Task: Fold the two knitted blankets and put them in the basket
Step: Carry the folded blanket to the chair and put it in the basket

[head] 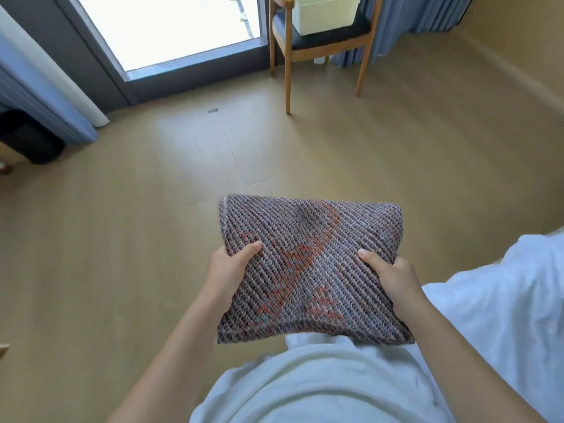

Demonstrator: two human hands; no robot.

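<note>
Lower centre: your left hand (227, 270) and right hand (393, 276) grip the folded blanket (308, 267), fingers closed on its side edges. Fold done, carry step. Next, likely walk it to the basket (325, 13) on the chair (323, 41), top centre.

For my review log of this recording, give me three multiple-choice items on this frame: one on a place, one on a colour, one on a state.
1. Where is the pale basket?
A. on the floor
B. on the wooden chair
C. on the bed

2. What colour is the motif on the folded blanket?
A. orange
B. green
C. yellow

3. How is the blanket held?
A. left hand only
B. right hand only
C. both hands

Key: 1 B, it sits on the chair's dark seat; 2 A, orange patches cross the grey knit; 3 C, a hand grips each side.
</note>
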